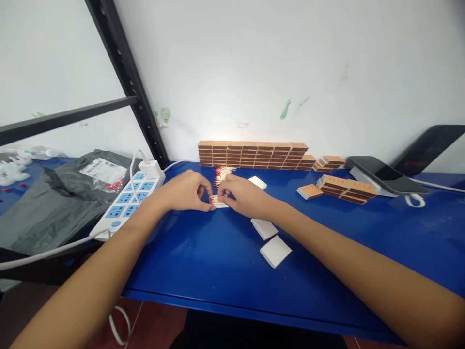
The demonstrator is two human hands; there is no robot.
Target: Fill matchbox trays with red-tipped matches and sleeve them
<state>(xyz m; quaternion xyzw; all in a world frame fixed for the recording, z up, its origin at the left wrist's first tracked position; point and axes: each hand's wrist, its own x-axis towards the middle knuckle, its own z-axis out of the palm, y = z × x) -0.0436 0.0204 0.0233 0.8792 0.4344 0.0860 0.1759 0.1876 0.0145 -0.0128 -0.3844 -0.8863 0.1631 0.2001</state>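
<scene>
My left hand (187, 191) and my right hand (245, 195) meet over a small white matchbox tray (219, 201) on the blue table (203, 261). Both pinch the tray, which holds red-tipped matches. A loose pile of matches (222, 174) lies just behind my fingers. Three white empty trays lie nearby: one (257, 182) behind my right hand, one (264, 228) and one (275, 251) under my right forearm's near side.
A wall of stacked brown matchboxes (250, 154) lines the back by the white wall, with more boxes (345, 189) at the right. A white power strip (129, 198) and a grey plastic bag (54, 198) lie left. A phone on a stand (385, 175) sits right. A black shelf post (125, 72) rises at left.
</scene>
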